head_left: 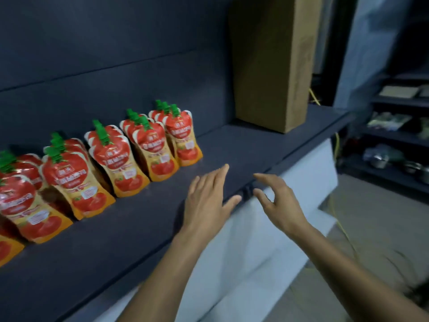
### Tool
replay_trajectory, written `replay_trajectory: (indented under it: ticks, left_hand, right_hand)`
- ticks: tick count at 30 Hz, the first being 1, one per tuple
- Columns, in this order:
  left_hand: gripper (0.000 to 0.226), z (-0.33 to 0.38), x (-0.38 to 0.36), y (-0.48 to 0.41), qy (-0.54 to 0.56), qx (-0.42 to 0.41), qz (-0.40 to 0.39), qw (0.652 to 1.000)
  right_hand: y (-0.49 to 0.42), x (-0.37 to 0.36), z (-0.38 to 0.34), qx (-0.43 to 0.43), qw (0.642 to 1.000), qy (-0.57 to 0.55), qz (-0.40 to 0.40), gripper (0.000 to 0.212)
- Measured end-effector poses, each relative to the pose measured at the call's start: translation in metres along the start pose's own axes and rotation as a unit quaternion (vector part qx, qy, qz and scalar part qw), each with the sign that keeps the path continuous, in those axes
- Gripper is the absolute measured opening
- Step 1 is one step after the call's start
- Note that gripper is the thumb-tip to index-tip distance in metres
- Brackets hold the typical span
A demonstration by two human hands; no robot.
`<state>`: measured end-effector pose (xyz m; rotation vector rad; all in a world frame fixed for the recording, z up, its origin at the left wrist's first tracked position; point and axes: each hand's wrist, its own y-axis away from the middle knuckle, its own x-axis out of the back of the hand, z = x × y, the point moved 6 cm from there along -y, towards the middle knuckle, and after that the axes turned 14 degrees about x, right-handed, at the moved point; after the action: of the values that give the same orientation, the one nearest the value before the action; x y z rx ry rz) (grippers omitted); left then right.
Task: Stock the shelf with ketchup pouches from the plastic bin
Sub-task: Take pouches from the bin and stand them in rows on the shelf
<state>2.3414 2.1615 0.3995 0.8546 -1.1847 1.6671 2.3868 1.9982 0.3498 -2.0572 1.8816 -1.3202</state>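
I count six files of ketchup pouches (144,149) on the dark matte shelf (243,145), all left of the one tall brown cardboard box (274,66). The file farthest from the box is cut off by the picture's edge. Each seems about three deep, though I cannot count exactly. They are glossy, waisted, red over orange, with green ribbed caps. My left hand (209,201) is spread flat with straight fingers, in front of the box at the shelf's lip. My right hand (278,203) is beside it, apart, fingers loosely curved. Both hold nothing.
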Motion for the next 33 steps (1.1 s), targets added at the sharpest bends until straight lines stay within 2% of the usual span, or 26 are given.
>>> replay_trajectory:
  ticks: [7,12,19,26,29,33]
  left_hand:
    - [0.056,0.090,-0.082,0.075,0.080,-0.052,-0.148,0.984]
    - [0.048,0.174,-0.142,0.115,0.085,-0.111,-0.223,0.965]
    - [0.041,0.325,-0.238,0.171,0.076,-0.172,-0.315,0.930]
    - [0.034,0.474,-0.362,0.224,0.119,-0.110,-0.466,0.870]
    - [0.031,0.517,-0.425,0.234,0.125,-0.071,-0.513,0.846]
    - [0.031,0.553,-0.509,0.246,0.123,-0.035,-0.545,0.829]
  right_hand:
    - [0.149,0.092,0.043,-0.084,0.989,0.090,0.088,0.036]
    - [0.239,0.167,0.087,-0.180,0.966,0.161,0.091,0.036]
    - [0.361,0.295,0.174,-0.325,0.920,0.194,0.097,0.029]
    - [0.473,0.401,0.297,-0.463,0.870,0.156,0.065,0.025]
    - [0.512,0.426,0.356,-0.513,0.846,0.148,0.021,0.020]
    - [0.550,0.436,0.425,-0.562,0.817,0.126,-0.028,0.003]
